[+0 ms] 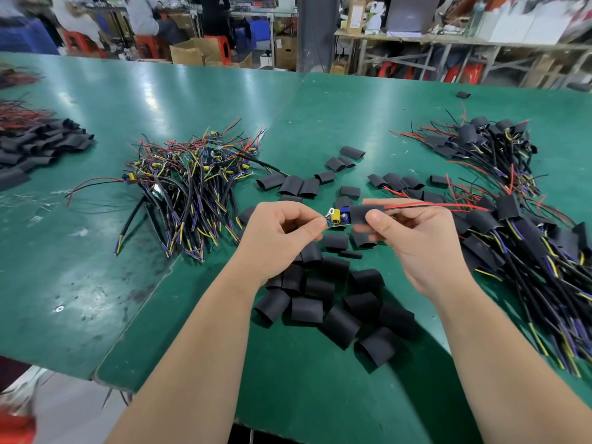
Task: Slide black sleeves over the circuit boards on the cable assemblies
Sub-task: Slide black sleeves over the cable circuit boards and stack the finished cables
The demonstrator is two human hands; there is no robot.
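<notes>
We work at the green table (160,299), which holds a tangled heap of bare assemblies (182,187) on our left and a heap of sleeved ones (512,238) on our right. Loose sleeves (336,315) are scattered between the heaps, under our wrists.

Our 2 hands are close together above that scatter. The left hand (278,235) pinches the near end of 1 circuit board (336,222) between thumb and fingertips. The right hand (419,248) grips a black sleeve (365,213) that is threaded over the red and black leads (448,206) and covers only the board's right end.

The biggest risk, we judge, sits on the right. The leads run out over the sleeved heap, and its stray red wires lie just beside them, so a pull could snag them and drag a finished piece along.

Next is the sleeve itself. It is soft and flattened, and if we push it crookedly its mouth could buckle against the blue part (345,209) or the yellow component (335,215) that stand up from the board.

Our left pinch is small and holds only an edge, so a hard push could twist the board or slip it free. The ring terminal (328,213) at our fingertips could catch the sleeve's lip last, leaving that end uncovered.
</notes>
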